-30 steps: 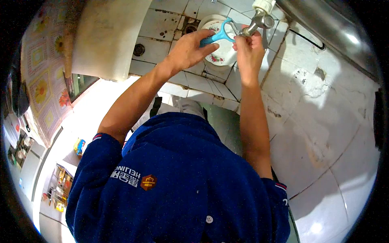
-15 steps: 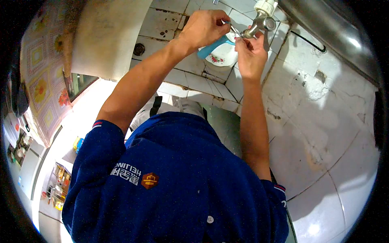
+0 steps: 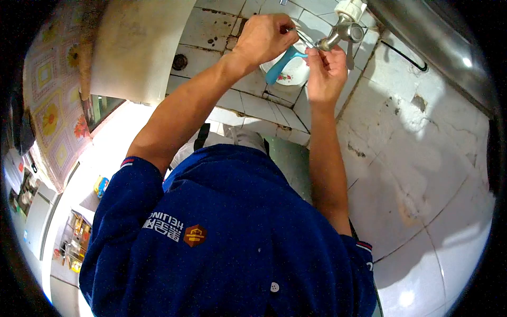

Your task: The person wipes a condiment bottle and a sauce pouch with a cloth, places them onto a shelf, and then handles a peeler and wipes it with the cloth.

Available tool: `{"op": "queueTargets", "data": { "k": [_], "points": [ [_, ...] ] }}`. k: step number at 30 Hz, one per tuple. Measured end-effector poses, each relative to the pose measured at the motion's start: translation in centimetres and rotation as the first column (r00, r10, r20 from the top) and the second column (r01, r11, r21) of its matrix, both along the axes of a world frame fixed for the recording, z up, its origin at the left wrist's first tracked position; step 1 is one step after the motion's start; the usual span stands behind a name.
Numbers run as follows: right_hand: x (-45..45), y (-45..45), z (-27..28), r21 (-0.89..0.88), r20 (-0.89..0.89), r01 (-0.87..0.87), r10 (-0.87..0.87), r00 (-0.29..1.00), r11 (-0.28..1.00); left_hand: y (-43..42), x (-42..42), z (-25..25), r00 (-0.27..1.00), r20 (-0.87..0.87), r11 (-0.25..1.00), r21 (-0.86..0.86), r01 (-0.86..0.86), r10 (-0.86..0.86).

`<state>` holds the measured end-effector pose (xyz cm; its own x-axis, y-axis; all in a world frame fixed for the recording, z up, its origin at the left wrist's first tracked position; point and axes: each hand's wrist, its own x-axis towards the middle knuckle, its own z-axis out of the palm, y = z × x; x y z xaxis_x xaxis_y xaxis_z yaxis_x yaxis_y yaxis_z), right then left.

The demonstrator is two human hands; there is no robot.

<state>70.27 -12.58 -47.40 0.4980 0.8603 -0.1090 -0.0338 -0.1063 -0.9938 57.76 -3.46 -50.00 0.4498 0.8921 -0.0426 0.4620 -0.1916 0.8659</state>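
A light blue peeler (image 3: 280, 67) hangs between my hands, its handle free and slanting down to the left over a white bowl (image 3: 299, 73) with a red flower pattern. My left hand (image 3: 265, 38) is closed, with thumb and fingertips at the upper side of the peeler's head. My right hand (image 3: 326, 73) pinches the other side of the head beside a metal tap (image 3: 343, 35). Fingers and thin shiny parts partly hide the peeler's blade.
White tiles with dark grout and a round drain (image 3: 180, 62) lie around the bowl. A steel basin (image 3: 449, 47) curves along the upper right, beside a black hooked rod (image 3: 404, 55). A pale board (image 3: 138, 50) stands at the upper left, next to a flowered cloth (image 3: 50, 105).
My left hand has let go of the peeler's handle and moved up to its head. The handle has swung downward. My right hand stays close to the tap.
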Motion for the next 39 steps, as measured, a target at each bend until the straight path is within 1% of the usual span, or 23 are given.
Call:
{"op": "queueTargets", "data": {
  "k": [1, 2, 4, 5, 7, 8, 10, 11, 13, 14, 16, 17, 19, 20, 22, 23, 25, 28, 29, 32, 34, 38, 39],
  "points": [
    [0.0, 0.0, 0.1, -0.015, -0.007, 0.032, -0.032, 0.999, 0.999, 0.0, 0.0, 0.1, 0.998, 0.054, 0.999, -0.047, -0.015, 0.018],
    [0.2, -0.1, 0.0, -0.015, -0.007, 0.032, -0.032, 0.999, 0.999, 0.0, -0.1, 0.2, 0.998, 0.053, 0.999, -0.047, -0.016, 0.018],
    [0.9, -0.4, -0.4, -0.054, -0.001, -0.027, 0.027, 1.000, 0.998, 0.2, -0.2, 0.3, 0.998, 0.056, 0.999, -0.043, 0.019, -0.017],
    [1.0, -0.4, -0.5, -0.055, -0.002, -0.027, 0.027, 1.000, 0.998, 0.2, -0.2, 0.2, 0.998, 0.056, 0.999, -0.044, 0.019, -0.016],
    [1.2, -0.5, -0.8, -0.048, 0.012, -0.043, 0.044, 0.999, 0.998, -0.1, 0.1, -0.5, 0.991, 0.126, 0.997, -0.077, -0.026, 0.035],
    [1.2, -0.6, -0.9, -0.048, 0.013, -0.043, 0.044, 0.999, 0.998, -0.3, 0.3, -0.9, 0.991, 0.126, 0.997, -0.078, -0.025, 0.035],
    [1.0, -0.9, -0.9, -0.070, 0.222, -0.009, 0.024, 0.975, 0.998, -0.5, 0.4, -1.0, 0.933, 0.347, 0.930, -0.365, 0.042, 0.093],
    [1.0, -1.0, -0.8, -0.071, 0.222, -0.009, 0.024, 0.975, 0.997, -0.7, 0.4, -0.7, 0.934, 0.346, 0.930, -0.365, 0.042, 0.093],
    [1.0, -1.2, -0.7, -0.075, 0.425, -0.021, 0.051, 0.904, 0.997, -1.2, 0.5, 0.0, 0.844, 0.486, 0.802, -0.585, 0.120, 0.228],
    [0.9, -1.2, -0.7, -0.077, 0.424, -0.022, 0.053, 0.904, 0.997, -1.3, 0.6, -0.2, 0.845, 0.484, 0.801, -0.587, 0.119, 0.229],
    [0.8, -1.3, -0.6, -0.080, 0.445, -0.008, 0.042, 0.895, 0.997, -1.5, 0.9, -0.7, 0.897, 0.422, 0.887, -0.454, 0.084, 0.131],
    [0.7, -1.3, -0.5, -0.081, 0.445, -0.008, 0.043, 0.895, 0.997, -1.6, 0.9, -0.9, 0.897, 0.421, 0.886, -0.455, 0.084, 0.131],
    [0.7, -1.3, -0.4, -0.035, 0.437, -0.027, 0.040, 0.899, 0.999, -1.6, 1.0, -1.0, 0.861, 0.477, 0.871, -0.483, 0.086, 0.179],
    [0.8, -1.4, -0.5, -0.035, 0.437, -0.027, 0.039, 0.899, 0.999, -1.5, 0.9, -1.0, 0.861, 0.477, 0.871, -0.484, 0.087, 0.179],
    [0.9, -1.5, -0.7, -0.079, 0.415, -0.027, 0.057, 0.908, 0.997, -1.2, 0.6, -0.9, 0.845, 0.479, 0.759, -0.635, 0.147, 0.237],
    [1.0, -1.5, -0.7, -0.079, 0.414, -0.027, 0.057, 0.908, 0.997, -1.0, 0.5, -0.7, 0.846, 0.478, 0.758, -0.635, 0.146, 0.237],
    [1.0, -1.4, -0.6, -0.063, 0.534, -0.056, 0.081, 0.841, 0.996, -0.8, 0.5, -0.4, 0.808, 0.505, 0.696, -0.696, 0.175, 0.302],
    [1.0, -1.4, -0.8, -0.030, 0.556, -0.046, 0.055, 0.829, 0.998, -0.8, 0.6, -0.9, 0.781, 0.531, 0.670, -0.714, 0.204, 0.328],
    [1.1, -1.4, -0.8, -0.031, 0.555, -0.045, 0.055, 0.830, 0.999, -0.9, 0.6, -1.0, 0.782, 0.530, 0.669, -0.715, 0.204, 0.328],
    [1.2, -1.4, -0.9, -0.009, 0.581, -0.043, 0.040, 0.813, 0.999, -1.1, 0.7, -1.4, 0.733, 0.582, 0.680, -0.697, 0.226, 0.352],
    [1.1, -1.5, -1.4, 0.037, 0.507, 0.016, -0.033, 0.861, 0.999, -1.1, 0.8, -1.6, 0.728, 0.585, 0.691, -0.690, 0.214, 0.357],
    [1.1, -1.4, -1.3, 0.062, 0.473, 0.023, -0.050, 0.880, 0.998, -1.1, 1.0, -1.4, 0.702, 0.607, 0.695, -0.684, 0.221, 0.373],
    [1.2, -1.4, -1.3, 0.060, 0.482, 0.008, -0.036, 0.876, 0.998, -1.1, 1.0, -1.3, 0.733, 0.601, 0.744, -0.637, 0.200, 0.318]
  ]
}}
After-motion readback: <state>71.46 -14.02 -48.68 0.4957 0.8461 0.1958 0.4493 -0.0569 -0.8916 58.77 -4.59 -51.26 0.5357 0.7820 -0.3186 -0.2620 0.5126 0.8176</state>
